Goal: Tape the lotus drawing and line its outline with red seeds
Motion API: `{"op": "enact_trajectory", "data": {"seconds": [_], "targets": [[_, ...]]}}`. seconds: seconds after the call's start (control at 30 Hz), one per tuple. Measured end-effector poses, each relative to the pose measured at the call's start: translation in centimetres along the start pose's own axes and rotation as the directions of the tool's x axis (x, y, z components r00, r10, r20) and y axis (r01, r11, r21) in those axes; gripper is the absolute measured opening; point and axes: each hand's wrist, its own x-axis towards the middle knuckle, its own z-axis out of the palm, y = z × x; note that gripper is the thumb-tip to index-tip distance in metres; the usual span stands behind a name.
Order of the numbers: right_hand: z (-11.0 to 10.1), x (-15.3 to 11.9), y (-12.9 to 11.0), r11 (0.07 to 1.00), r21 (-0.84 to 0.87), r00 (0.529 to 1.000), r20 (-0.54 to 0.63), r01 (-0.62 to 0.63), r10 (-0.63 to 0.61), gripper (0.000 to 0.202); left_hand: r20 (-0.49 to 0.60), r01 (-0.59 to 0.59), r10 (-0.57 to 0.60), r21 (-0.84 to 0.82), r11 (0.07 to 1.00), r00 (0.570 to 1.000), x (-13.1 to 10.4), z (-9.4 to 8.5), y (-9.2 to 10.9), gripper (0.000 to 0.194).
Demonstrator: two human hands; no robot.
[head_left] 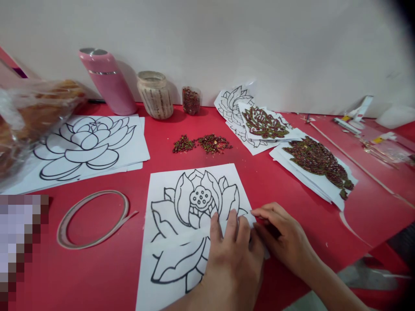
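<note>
A white sheet with a black lotus line drawing (pixel 194 190) lies on the red table in front of me. A pale seam or crease crosses its middle, and the drawing's lines are offset there. My left hand (pixel 233 259) rests on the sheet's lower right, fingers spread and pressed on the paper. At the right edge, close beside it, my right hand (pixel 285 242) has its thumb and index finger closed around the paper's margin. Part of that edge is hidden behind the fingers. To the left lies a loop of pale flat tape (pixel 61 229), its loose end pointing right.
Behind the sheet are small piles of reddish-green seeds (pixel 212 143), a seed-filled cup (pixel 191 101), a jar (pixel 155 97) and a pink flask (pixel 110 84). Seed-covered drawings (pixel 316 162) lie right. More lotus sheets (pixel 136 147) and a plastic-wrapped brown item (pixel 35 116) are left.
</note>
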Motion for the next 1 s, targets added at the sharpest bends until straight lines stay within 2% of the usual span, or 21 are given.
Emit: {"op": "enact_trajectory", "data": {"seconds": [0.13, 0.33, 0.5, 0.67, 0.87, 1.0], "targets": [[-0.1, 0.0, -0.2, 1.0, -0.003, 1.0, 0.027, -0.002, 0.002, 0.011, 0.014, -0.008, 0.008, -0.001, 1.0, 1.0, 0.0, 0.0, 0.0, 0.022], [-0.2, 0.1, -0.2, 1.0, -0.012, 0.999, -0.028, -0.026, 0.025, 0.013, -0.004, -0.002, 0.002, -0.006, 1.0, 1.0, 0.1, 0.1, 0.0, 0.027], [-0.7, 0.7, -0.3, 0.997, -0.012, 0.996, 0.057, -0.07, 0.07, 0.009, -0.021, 0.002, -0.002, 0.01, 1.0, 1.0, 0.1, 0.3, -0.2, 0.026], [-2.1, 2.1, -0.3, 0.997, -0.02, 0.983, 0.173, 0.068, -0.064, 0.012, -0.036, -0.02, 0.022, 0.049, 0.999, 0.999, -0.2, 0.2, -0.1, 0.027], [-3.2, 3.7, -0.3, 0.944, -0.194, 0.921, 0.34, 0.268, -0.191, 0.021, -0.07, -0.101, 0.109, 0.117, 0.988, 0.992, -0.6, 0.2, 0.1, 0.029], [-3.2, 4.2, -0.2, 0.898, -0.272, 0.897, 0.378, 0.345, -0.231, 0.023, -0.031, -0.069, 0.071, 0.065, 0.995, 0.997, -0.4, 0.2, -0.2, 0.028]]}}
